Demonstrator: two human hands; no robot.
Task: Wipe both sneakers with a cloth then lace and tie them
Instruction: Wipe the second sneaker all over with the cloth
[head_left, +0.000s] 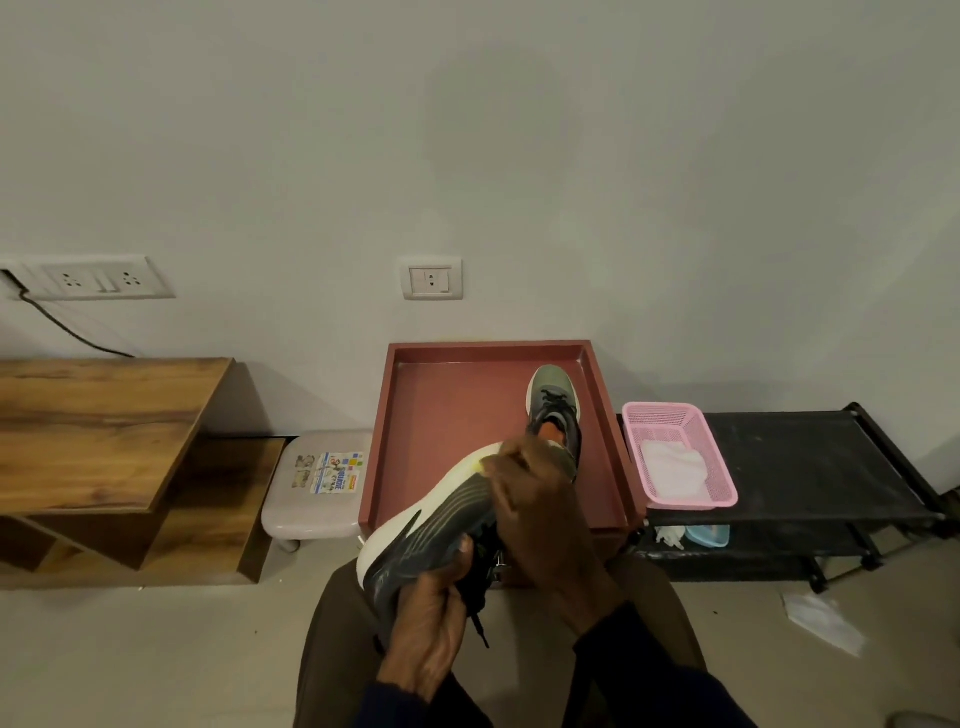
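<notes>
1. Left hand (431, 618), lowest in the head view above brown trousers (332, 649): fingers curled round the heel end of a dark grey sneaker with a thick white sole (431, 519), thumb on its upper.
2. Held sneaker lies tilted on its side over the lap, sole facing left and toe pointing up toward the tray.
3. Black lace (480, 618) hangs loose beside the left hand.
4. Right hand (540, 504): fingers curled onto the sneaker's upper near the toe, gripping it. Cannot tell whether it also pinches the lace.
5. 2nd grey sneaker (556, 410) stands upright in the right rear of a red square tray (457, 410), toe to the wall.
6. White cloth (672, 473) lies in a pink plastic mesh basket (717, 457) on a black rack (810, 462), just right of the tray.
</notes>
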